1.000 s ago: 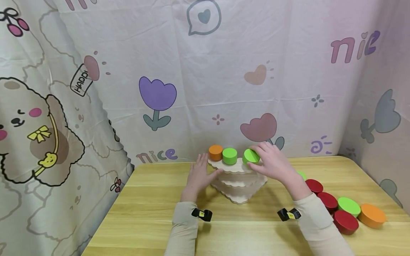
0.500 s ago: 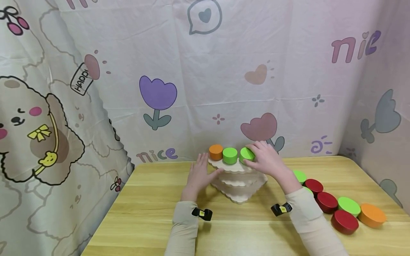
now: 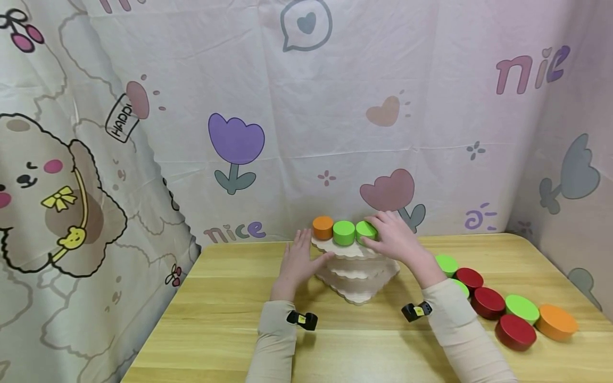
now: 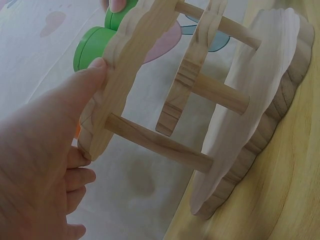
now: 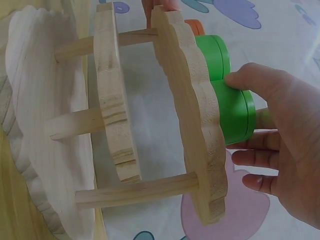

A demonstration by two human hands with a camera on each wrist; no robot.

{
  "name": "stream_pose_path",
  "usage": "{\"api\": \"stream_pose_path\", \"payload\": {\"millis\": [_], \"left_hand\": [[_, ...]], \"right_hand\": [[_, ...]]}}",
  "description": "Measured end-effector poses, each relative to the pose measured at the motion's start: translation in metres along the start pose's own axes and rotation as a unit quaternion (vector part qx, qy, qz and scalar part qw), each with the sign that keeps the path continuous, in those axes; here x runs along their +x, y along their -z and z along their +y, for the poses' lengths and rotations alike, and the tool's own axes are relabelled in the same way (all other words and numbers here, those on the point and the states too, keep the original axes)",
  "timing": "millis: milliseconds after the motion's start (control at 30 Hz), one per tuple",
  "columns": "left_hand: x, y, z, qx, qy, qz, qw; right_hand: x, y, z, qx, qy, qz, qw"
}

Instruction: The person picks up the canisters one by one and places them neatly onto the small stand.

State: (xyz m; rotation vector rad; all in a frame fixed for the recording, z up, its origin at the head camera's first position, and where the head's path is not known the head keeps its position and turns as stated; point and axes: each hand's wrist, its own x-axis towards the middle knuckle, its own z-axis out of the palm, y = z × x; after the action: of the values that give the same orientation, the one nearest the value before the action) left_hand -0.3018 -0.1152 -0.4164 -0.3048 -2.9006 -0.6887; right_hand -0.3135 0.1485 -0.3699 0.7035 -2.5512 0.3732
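A pale wooden tiered stand (image 3: 354, 282) with scalloped boards and round posts stands mid-table. Along its top board sit an orange cylinder (image 3: 323, 227), a green cylinder (image 3: 344, 233) and a second green cylinder (image 3: 366, 232). My right hand (image 3: 394, 238) pinches that second green one, thumb in front and fingers behind; in the right wrist view it (image 5: 234, 111) shows a seam near its top and lies against its green neighbour (image 5: 214, 56). My left hand (image 3: 298, 265) touches the top board's left corner, fingers straight, the thumb (image 4: 91, 75) at its front edge.
On the right of the wooden table (image 3: 230, 319) lie several loose cylinders: red (image 3: 515, 332), green (image 3: 522, 308) and orange (image 3: 557, 322), with others partly behind my right forearm. A printed white curtain (image 3: 306, 133) hangs close behind the table and along the sides.
My right hand has slid the right green cylinder leftward along the top board, closing the gap to the other green one. My left hand has stayed in place.
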Motion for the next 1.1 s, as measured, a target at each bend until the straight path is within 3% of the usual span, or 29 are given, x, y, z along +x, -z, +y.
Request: {"api": "stream_pose_path", "payload": {"millis": [567,833,1100], "left_hand": [[0.001,-0.001,-0.001,0.001,-0.005,0.005,1.0],[0.0,-0.001,-0.001,-0.004,-0.003,0.003,1.0],[-0.001,0.0,0.0,-0.002,-0.004,0.002,1.0]], "right_hand": [[-0.013,0.006,0.006,-0.015,0.005,0.021,0.9996],[-0.035,0.019,0.012,-0.019,0.015,0.042,0.9988],[-0.063,0.029,0.027,-0.042,0.056,0.094,0.9932]]}}
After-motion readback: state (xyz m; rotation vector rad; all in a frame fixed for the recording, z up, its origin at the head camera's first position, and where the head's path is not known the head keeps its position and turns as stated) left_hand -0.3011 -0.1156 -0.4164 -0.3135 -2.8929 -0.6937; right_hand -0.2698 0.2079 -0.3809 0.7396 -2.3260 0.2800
